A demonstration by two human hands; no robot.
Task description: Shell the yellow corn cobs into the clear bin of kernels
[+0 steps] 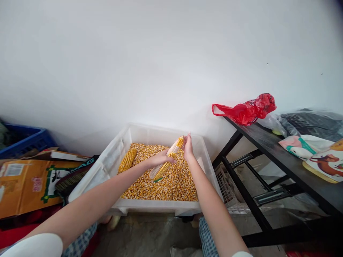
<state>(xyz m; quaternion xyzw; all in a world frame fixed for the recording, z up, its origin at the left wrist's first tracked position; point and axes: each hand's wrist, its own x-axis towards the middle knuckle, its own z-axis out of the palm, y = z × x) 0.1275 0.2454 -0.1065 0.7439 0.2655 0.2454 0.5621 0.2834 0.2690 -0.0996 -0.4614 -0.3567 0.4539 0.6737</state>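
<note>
Head view: left of the tub [160, 204] stand a blue crate [32, 138] and an orange box [29, 185]. At the tub's left side, a full cob [127, 160] rests on loose kernels [174, 191], its rows seemingly untouched. In the tub's middle, a lower cob [162, 170], partly bare, shows under the left hand [161, 158]; whether it is held too, I cannot tell. The left fingers close around the upper cob [174, 148], which slants above the kernels, pale along its middle and yellow at its tip. The right hand [188, 145] is at that tip, thumb raised; its fingers are largely hidden, so their grip is unclear. Judging by the deep kernels, much is stripped; rows remain on all three cobs. Right of the tub, a red bag [249, 110] lies on a black table [284, 153].
</note>
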